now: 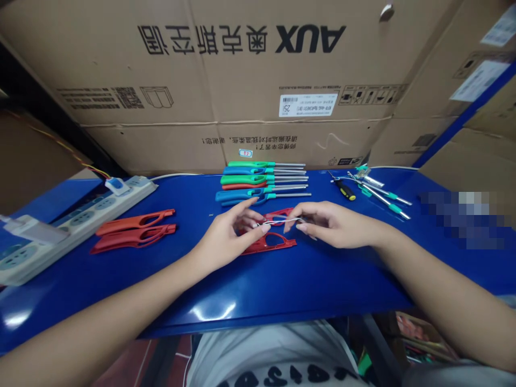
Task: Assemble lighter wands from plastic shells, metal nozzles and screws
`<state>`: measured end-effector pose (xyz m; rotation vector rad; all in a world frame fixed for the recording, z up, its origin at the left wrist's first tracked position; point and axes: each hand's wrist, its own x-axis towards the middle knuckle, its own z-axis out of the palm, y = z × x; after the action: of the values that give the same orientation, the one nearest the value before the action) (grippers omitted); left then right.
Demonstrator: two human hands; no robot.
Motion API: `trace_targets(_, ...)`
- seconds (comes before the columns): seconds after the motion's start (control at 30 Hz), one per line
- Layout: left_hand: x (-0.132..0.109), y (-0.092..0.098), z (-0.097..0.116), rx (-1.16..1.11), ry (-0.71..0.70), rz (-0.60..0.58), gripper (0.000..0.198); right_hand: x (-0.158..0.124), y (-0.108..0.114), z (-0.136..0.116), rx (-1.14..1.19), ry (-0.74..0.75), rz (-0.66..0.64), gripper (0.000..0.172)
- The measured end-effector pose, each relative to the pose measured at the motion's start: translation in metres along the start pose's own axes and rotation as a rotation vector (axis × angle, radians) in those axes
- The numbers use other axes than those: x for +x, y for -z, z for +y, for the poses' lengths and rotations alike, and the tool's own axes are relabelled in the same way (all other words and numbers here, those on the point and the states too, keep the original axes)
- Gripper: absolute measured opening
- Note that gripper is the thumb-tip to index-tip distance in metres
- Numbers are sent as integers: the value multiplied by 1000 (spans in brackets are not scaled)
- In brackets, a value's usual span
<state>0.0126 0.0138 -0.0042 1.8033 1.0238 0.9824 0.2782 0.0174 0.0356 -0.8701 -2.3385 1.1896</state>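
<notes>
Above two red plastic handle halves (pixel 282 246) on the blue table, a thin white wire (pixel 280 221) stretches between my hands. My left hand (pixel 234 228) pinches its left end between thumb and fingers, the other fingers curled loosely. At the wire's right end, the fingertips of my right hand (pixel 328 223) close on a small dark part, mostly hidden by the fingers. Just behind my hands lies a row of lighters (pixel 264 180) with blue, green and red handles and metal tubes.
Orange and red handle shells (pixel 137 231) lie at the left, beside a white power strip (pixel 92 212) with plugs in it. Right of the row are a yellow-black screwdriver (pixel 345 189) and several metal tubes with green parts (pixel 387 199). A cardboard wall (pixel 181 107) stands behind.
</notes>
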Motion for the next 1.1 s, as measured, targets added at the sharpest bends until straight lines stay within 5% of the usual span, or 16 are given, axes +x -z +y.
trace_targets(0.23, 3, 6, 12, -155, 137, -90, 30, -1, 3, 6, -81, 15, -41, 32)
trace_targets(0.5, 3, 7, 14, -223, 183, -73, 25, 1, 0, 10, 95, -179, -44, 25)
trace_targets(0.73, 5, 8, 10, -141, 172, -107, 33, 5, 2, 13, -228, -1, -18, 26)
trace_targets(0.93, 5, 14, 12, -43, 142, -122, 33, 3, 2, 13, -205, -111, -11, 25)
trace_targets(1.1, 6, 19, 12, -15, 166, -148, 33, 3, 4, 12, -222, -50, -11, 27)
